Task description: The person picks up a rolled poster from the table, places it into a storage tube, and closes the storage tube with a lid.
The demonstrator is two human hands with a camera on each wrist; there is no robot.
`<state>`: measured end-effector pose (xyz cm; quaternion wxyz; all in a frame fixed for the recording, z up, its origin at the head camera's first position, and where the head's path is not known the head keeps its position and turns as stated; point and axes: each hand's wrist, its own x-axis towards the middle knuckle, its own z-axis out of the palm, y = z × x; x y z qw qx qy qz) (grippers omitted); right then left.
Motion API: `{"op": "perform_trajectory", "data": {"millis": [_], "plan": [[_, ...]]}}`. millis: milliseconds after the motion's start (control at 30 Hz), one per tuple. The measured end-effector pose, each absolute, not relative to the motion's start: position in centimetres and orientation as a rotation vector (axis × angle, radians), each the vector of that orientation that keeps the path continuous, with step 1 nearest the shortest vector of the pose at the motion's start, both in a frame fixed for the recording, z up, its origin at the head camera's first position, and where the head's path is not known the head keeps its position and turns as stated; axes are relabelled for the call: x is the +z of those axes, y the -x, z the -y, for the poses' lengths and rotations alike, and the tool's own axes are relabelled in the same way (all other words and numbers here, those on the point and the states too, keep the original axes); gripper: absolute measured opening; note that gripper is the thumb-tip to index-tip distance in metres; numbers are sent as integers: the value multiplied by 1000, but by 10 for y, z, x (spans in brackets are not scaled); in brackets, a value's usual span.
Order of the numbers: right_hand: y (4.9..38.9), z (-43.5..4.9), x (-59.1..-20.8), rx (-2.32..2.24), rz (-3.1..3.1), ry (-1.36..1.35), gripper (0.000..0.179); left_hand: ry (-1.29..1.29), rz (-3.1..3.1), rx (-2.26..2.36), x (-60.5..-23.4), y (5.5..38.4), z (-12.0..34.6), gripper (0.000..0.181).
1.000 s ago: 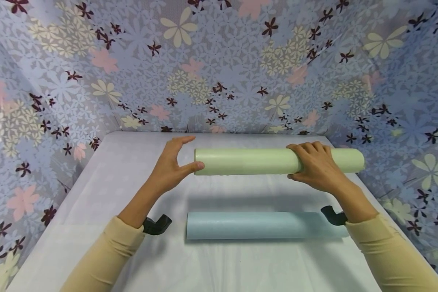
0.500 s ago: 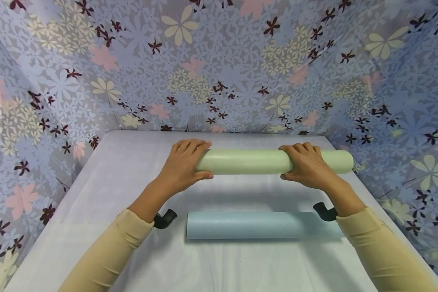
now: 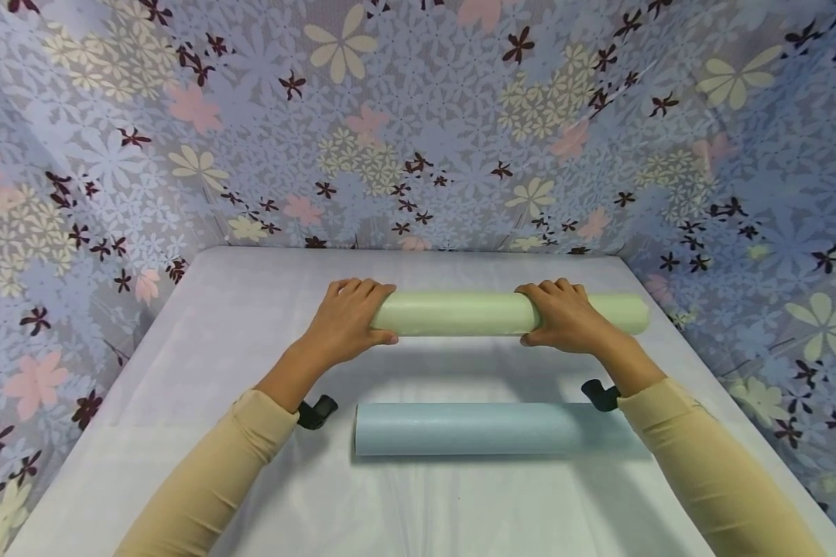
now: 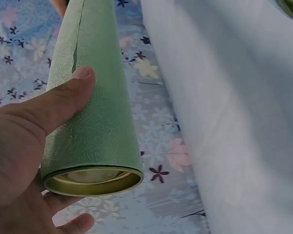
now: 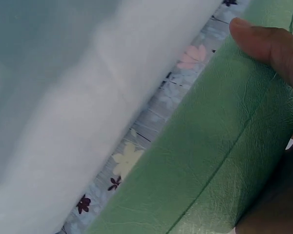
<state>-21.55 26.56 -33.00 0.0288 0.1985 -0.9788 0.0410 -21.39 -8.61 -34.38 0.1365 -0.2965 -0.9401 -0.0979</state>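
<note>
A pale green cardboard tube lies level across the head view, raised over the table. My left hand grips its left end, thumb along the near side. In the left wrist view, the metal-rimmed end of the tube shows beside the palm, and a seam runs along the tube. Right of the tube's middle, my right hand holds it, with fingers over the top. In the right wrist view, the right thumb presses on the green surface. A light blue tube rests on the table nearer to me.
A white cloth covers the table. Floral curtains hang behind it and at both sides. Black camera mounts stick out from both wrists. The right sleeve overlaps the blue tube's right end.
My left hand has come round the green tube's left end and now grips it. The tube and right hand have shifted left and slightly toward me. The blue tube stays put.
</note>
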Motion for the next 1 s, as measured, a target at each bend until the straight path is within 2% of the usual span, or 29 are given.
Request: {"op": "perform_trajectory", "data": {"millis": [467,1000], "plan": [[236,-256,-357,23,3158,-662,72,838,2892,-390,-384,233,86,73],[240,-250,-376,-82,3224,-672,71,839,2920,-450,-411,235,88,73]]}}
